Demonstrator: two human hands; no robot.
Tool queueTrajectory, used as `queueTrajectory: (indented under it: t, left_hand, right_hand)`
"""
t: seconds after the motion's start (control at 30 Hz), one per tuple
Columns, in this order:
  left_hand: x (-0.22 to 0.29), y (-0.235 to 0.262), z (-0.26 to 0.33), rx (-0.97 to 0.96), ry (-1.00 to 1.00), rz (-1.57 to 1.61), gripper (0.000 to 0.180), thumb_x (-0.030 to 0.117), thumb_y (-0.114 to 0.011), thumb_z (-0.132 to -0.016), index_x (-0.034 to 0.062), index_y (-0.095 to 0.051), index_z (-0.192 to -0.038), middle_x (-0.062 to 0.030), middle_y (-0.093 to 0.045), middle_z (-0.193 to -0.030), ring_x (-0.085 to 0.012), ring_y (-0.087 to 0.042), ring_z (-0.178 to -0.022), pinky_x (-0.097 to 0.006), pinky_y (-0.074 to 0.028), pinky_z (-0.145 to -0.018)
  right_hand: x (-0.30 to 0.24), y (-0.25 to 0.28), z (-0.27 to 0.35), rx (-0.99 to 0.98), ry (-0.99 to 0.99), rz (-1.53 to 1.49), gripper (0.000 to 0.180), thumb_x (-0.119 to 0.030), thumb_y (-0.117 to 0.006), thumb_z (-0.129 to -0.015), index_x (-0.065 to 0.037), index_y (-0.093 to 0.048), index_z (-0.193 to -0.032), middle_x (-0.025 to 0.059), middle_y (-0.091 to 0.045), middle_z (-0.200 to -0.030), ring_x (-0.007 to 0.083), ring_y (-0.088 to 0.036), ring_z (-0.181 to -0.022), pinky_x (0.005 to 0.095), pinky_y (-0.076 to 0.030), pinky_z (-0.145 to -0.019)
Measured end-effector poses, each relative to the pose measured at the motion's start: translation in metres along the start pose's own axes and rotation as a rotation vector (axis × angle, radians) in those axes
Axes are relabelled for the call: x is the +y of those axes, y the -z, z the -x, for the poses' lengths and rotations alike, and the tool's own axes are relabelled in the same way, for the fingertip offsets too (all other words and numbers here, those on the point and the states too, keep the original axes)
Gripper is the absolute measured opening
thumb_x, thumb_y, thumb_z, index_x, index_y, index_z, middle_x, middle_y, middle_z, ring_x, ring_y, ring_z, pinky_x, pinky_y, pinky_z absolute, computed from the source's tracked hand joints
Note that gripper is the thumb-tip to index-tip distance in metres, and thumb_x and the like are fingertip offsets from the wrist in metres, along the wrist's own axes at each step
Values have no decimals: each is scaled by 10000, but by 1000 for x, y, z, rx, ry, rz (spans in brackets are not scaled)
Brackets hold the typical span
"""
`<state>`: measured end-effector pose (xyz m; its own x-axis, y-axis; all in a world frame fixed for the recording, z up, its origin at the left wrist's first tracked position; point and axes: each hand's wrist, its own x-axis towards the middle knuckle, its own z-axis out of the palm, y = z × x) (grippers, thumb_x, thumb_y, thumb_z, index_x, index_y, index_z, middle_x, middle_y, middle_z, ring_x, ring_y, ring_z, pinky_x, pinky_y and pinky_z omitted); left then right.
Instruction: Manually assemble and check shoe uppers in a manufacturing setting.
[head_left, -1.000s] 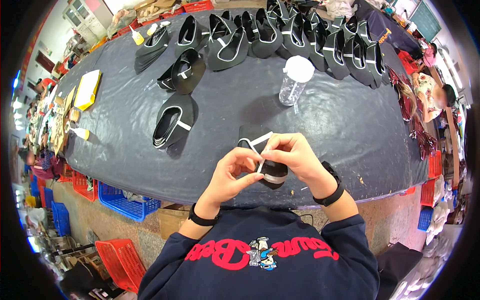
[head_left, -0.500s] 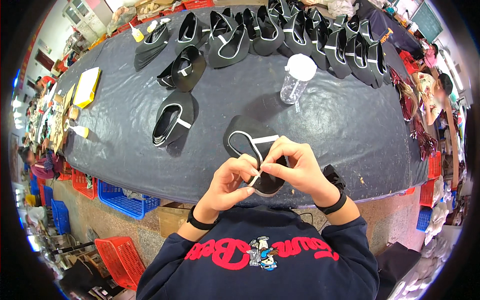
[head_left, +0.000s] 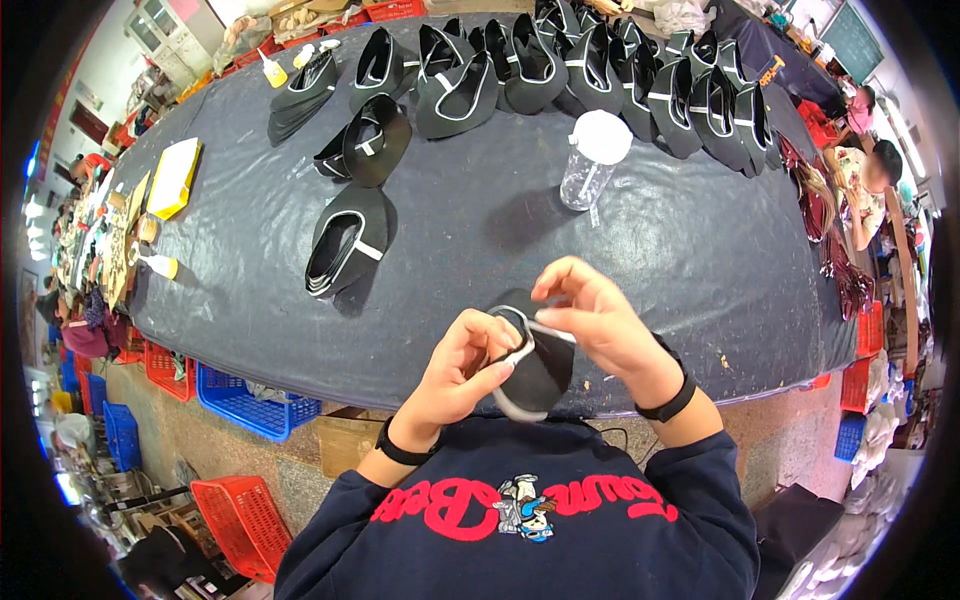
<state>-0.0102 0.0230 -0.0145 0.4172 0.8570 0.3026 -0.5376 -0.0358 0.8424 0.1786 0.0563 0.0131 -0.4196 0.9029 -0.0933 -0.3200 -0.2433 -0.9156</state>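
Note:
A black shoe upper [head_left: 545, 372] with white edging is tilted up at the table's near edge, in front of my body. My left hand [head_left: 468, 368] is closed on the rim of its opening, pinching the white edging between thumb and fingers. Just above the upper's right side hovers my right hand [head_left: 595, 318]. Its thumb and index finger are curved and apart, with nothing visible between them. The thumb lies close to the white strip, and I cannot tell whether it touches. The far end of the upper is partly hidden behind both hands.
Nested black uppers [head_left: 347, 240] lie left of my hands, and many more [head_left: 535, 65] line the far side. Beyond my right hand stands a clear bottle with a white lid [head_left: 600, 140]. A yellow-and-white box [head_left: 175, 178] and a glue bottle [head_left: 160, 266] sit at left.
The upper has been tipped up and drawn toward me, with my left hand still on its rim. My right hand has come off the rim, moved slightly up and right, and opened.

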Motion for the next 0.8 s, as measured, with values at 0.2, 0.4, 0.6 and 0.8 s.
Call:
queueTrajectory:
  t: [0.2,0.4,0.6,0.8]
  left_hand:
    - [8,4,5,-19,86,-71,280,-79,-531,-805,66,-457,-1033,5,-433,-852,-49,-382,-702,-200,-329,-646]
    - [30,13,0,-88,231,-289,285,-66,-563,-769,57,-464,-1006,12,-441,-806,-51,-422,-693,-201,-345,-619]
    - [32,14,-4,-111,270,-408,328,-90,-556,-731,60,-462,-1008,33,-446,-780,-34,-437,-678,-184,-348,-603]
    - [35,4,-11,2,355,-349,193,-36,-576,-770,50,-494,-922,35,-454,-740,-35,-417,-658,-192,-333,-574]
  right_hand:
    - [-9,7,-6,-327,-110,297,177,-174,-487,-917,-14,-557,-943,22,-560,-876,94,-507,-850,264,-410,-781]
    - [-11,1,-3,-368,-309,308,516,-387,-390,-963,33,-629,-784,-7,-547,-661,73,-455,-628,235,-397,-597]
    - [-12,1,-10,-446,-266,465,431,-352,-515,-923,-1,-602,-687,-41,-503,-580,51,-405,-564,246,-346,-499]
    - [-6,-3,-8,-463,31,604,349,-302,-616,-862,-2,-592,-685,13,-478,-532,65,-383,-532,274,-330,-488]
